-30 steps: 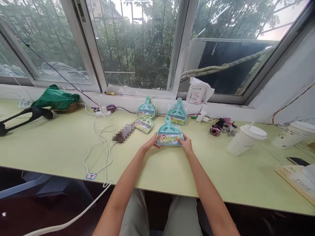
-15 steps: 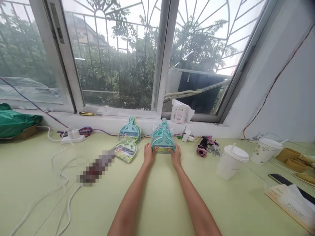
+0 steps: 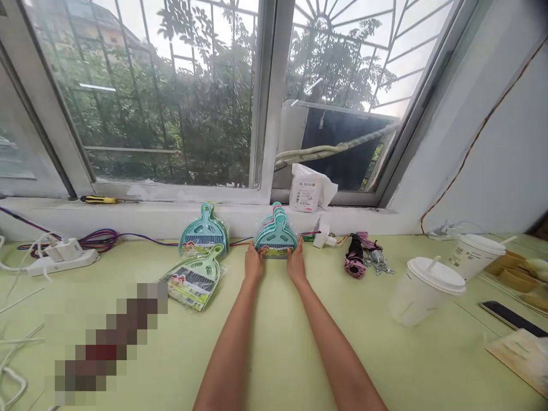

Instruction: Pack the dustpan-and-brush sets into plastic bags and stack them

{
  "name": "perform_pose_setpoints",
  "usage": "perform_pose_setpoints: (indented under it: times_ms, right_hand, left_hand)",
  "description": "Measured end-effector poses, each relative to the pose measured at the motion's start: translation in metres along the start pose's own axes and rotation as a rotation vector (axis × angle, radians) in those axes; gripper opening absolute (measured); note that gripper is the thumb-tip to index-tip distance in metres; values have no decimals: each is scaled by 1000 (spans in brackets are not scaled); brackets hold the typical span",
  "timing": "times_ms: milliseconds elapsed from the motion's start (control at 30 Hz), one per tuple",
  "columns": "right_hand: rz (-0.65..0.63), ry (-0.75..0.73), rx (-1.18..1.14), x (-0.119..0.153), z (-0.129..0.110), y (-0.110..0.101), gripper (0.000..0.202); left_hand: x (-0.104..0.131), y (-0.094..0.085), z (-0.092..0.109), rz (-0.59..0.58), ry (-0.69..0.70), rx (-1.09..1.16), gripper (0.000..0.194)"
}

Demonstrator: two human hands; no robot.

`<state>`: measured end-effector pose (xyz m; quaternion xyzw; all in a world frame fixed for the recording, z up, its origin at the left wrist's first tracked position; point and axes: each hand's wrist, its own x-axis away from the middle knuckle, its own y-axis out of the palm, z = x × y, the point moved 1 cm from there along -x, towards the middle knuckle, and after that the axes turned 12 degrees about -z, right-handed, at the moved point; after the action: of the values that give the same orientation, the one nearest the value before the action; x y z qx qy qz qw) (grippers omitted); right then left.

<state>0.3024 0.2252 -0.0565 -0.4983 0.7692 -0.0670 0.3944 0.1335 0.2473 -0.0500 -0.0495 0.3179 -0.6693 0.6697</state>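
Several teal dustpans in clear wrap stand in an upright stack point(image 3: 276, 234) against the wall below the window. My left hand point(image 3: 254, 261) grips the stack's lower left edge, and my right hand point(image 3: 295, 261) grips its lower right edge. The fingertips are partly hidden around the sides. Left of my hands, another group of wrapped teal dustpans point(image 3: 204, 231) leans on the wall. A light green wrapped dustpan point(image 3: 197, 277) with a printed label and dark brush bristles lies in front of that group.
Two lidded white cups point(image 3: 423, 288) stand at right, with a phone point(image 3: 511, 317) and tissue pack point(image 3: 520, 354) nearby. A folded pink-and-black umbrella point(image 3: 354, 257) lies nearer my hands. A power strip point(image 3: 64, 260) and cables are at left. A pixelated patch covers something at lower left.
The camera view has shifted, so the window and left-hand dustpans appear further left and larger. Both hands stay on the teal stack, which now sits against the wall with its dustpans closer together.
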Motion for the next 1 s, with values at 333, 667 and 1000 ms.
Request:
perform_pose_setpoints:
  times_ms: [333,667,1000]
  right_hand:
    - [13,27,40,0,-5,-7,68]
    - [72,33,50,-1,-7,-11,65]
    - [86,-78,349,41,-61,-45,58]
  left_hand:
    - [14,-13,17,25,-17,-8,55]
    - [30,-23,25,99,-12,-130,52]
    - [115,-89,51,212,-121,-757,52]
